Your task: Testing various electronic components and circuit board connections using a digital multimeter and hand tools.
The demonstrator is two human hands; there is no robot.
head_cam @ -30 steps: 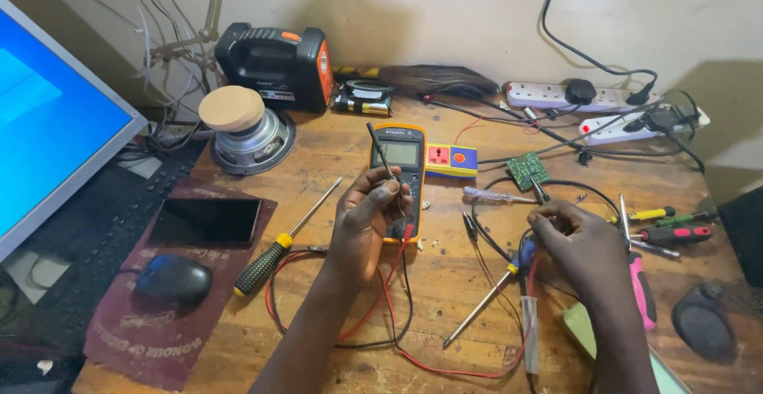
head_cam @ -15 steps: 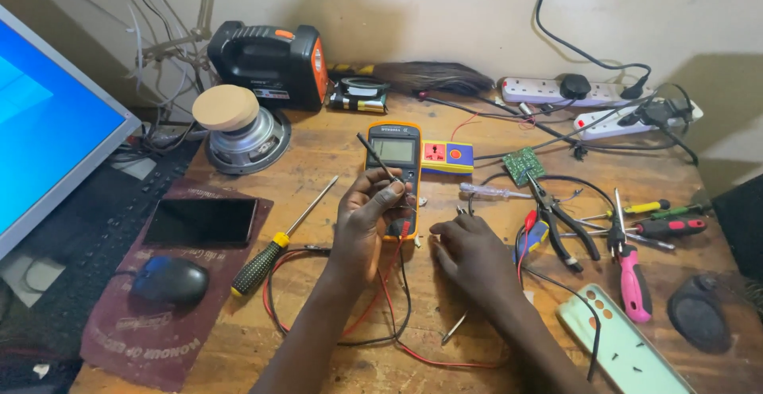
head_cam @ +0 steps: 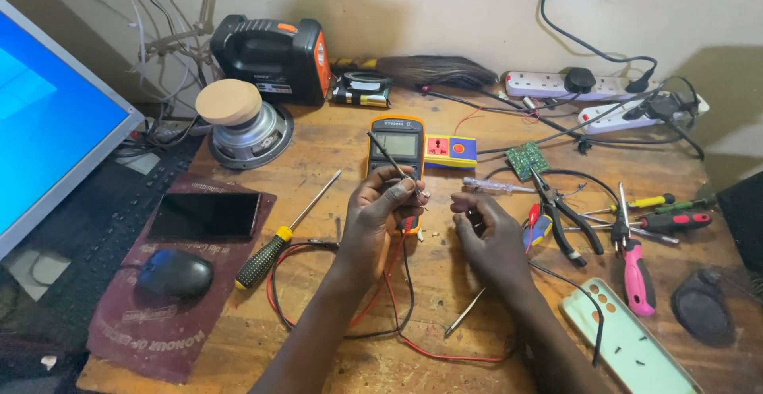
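Cluttered wooden worktop [head_cam: 334,362]: yellow-handled screwdriver [head_cam: 274,239], pliers [head_cam: 566,217], speaker [head_cam: 242,120], phone [head_cam: 204,216]. Orange multimeter [head_cam: 395,146] lies centre, lower half hidden behind left hand [head_cam: 381,215], which pinches a thin black probe [head_cam: 387,158]. Right hand [head_cam: 489,231] sits just beside, fingers curled, possibly gripping something small; cannot tell.
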